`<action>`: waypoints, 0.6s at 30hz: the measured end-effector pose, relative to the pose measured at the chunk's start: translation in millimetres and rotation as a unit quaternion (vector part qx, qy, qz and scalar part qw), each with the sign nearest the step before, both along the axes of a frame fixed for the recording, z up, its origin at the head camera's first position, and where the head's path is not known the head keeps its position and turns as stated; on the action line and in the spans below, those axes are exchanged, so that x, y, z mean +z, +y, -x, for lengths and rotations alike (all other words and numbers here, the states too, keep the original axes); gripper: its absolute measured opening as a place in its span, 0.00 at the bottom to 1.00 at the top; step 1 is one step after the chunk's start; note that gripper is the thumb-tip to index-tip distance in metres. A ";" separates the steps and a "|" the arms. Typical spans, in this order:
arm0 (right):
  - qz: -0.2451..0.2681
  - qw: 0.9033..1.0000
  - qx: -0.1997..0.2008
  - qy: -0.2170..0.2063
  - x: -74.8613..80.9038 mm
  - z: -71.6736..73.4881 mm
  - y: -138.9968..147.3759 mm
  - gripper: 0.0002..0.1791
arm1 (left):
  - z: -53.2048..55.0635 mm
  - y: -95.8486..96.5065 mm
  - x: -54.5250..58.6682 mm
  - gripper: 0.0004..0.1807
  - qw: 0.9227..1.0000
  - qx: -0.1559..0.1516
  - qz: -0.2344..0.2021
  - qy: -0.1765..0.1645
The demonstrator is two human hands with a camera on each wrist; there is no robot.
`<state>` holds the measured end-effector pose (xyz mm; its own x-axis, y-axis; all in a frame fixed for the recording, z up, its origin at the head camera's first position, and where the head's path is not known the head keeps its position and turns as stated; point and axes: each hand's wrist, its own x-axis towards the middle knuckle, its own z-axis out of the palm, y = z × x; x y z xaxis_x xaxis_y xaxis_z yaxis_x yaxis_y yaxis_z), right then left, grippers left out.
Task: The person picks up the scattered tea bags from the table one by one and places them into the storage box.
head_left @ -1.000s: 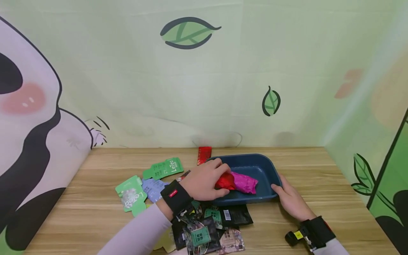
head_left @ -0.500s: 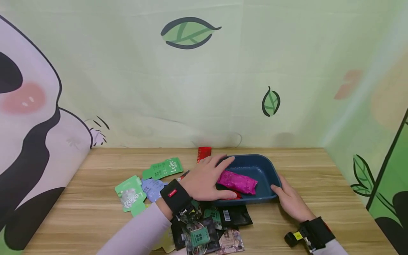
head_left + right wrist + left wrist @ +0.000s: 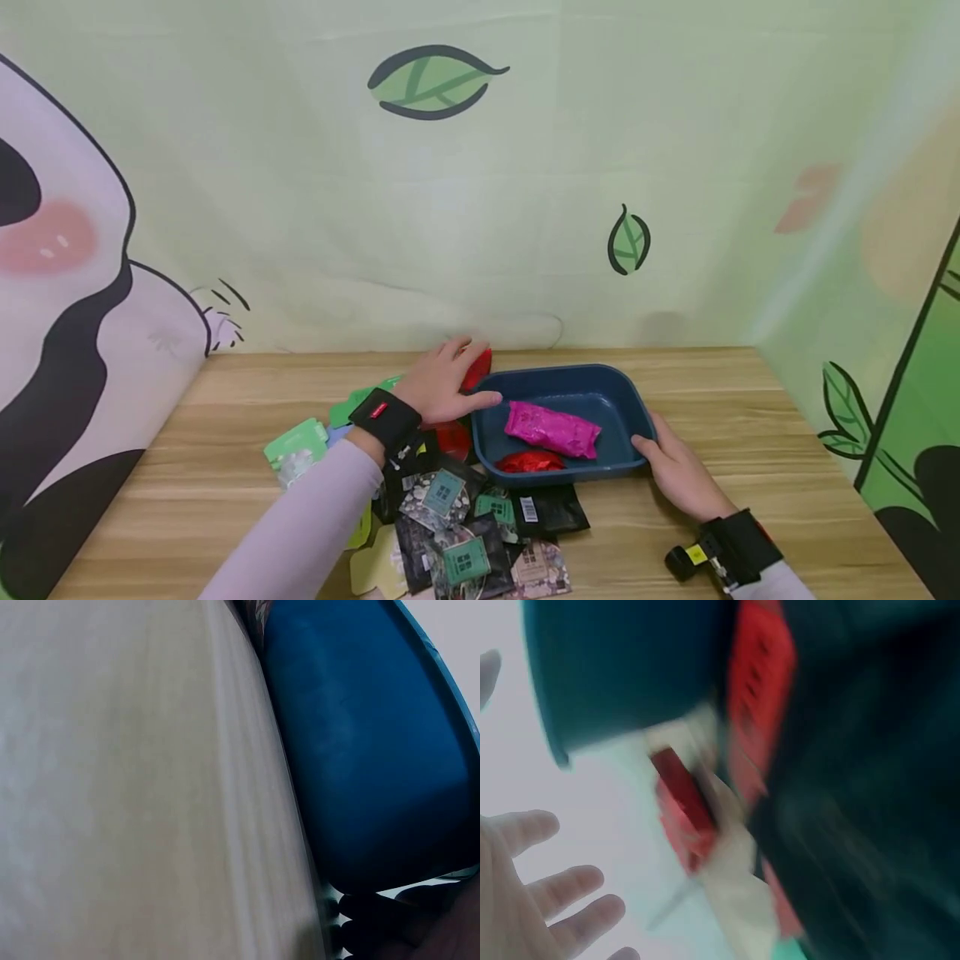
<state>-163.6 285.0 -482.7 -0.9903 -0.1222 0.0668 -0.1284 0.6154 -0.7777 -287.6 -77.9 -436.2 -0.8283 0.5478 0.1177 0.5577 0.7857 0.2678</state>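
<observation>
A dark blue plastic bin (image 3: 603, 383) stands on the table, with a pink packet (image 3: 553, 429) and a red packet (image 3: 531, 462) lying in it. My right hand (image 3: 684, 471) grips the bin's right end, thumb on the rim and fingers along the outside wall. Past the bin's left end my left hand (image 3: 442, 385) reaches with fingers spread, holding nothing. Another red packet (image 3: 478, 369) lies at the table's back, partly behind the left fingers. In the left wrist view those fingers (image 3: 574, 889) are apart from the blurred red packet (image 3: 686, 817).
Dark pouches with green labels (image 3: 465, 560) lie heaped in front of the bin. Green LeTea packets (image 3: 296, 450) lie to the left, partly under the left forearm. One more red packet (image 3: 452, 437) is by the bin's left wall. A printed cloth (image 3: 525, 208) hangs behind the table.
My left hand has let go of the red packet, which now lies in the bin, and has moved left and back toward the rear red packet. The right hand keeps its grip.
</observation>
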 end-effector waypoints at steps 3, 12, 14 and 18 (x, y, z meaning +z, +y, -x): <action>-0.001 1.000 0.000 -0.001 0.2 0.1 -0.1 0.36 | 7.5 -6.4 -2.8 0.50 1.000 0.012 -0.004 -0.013; -0.002 1.000 -0.003 -0.003 2.7 0.2 -1.3 0.35 | 20.6 -14.0 -10.0 0.41 0.998 0.031 0.014 -0.046; -0.003 1.000 -0.004 -0.003 2.9 0.5 -1.1 0.35 | 22.2 -13.6 -10.6 0.39 0.998 0.030 0.015 -0.047; -0.002 1.000 -0.003 -0.004 2.4 1.2 -0.2 0.35 | 25.7 -11.8 -14.5 0.38 0.999 0.027 0.031 -0.035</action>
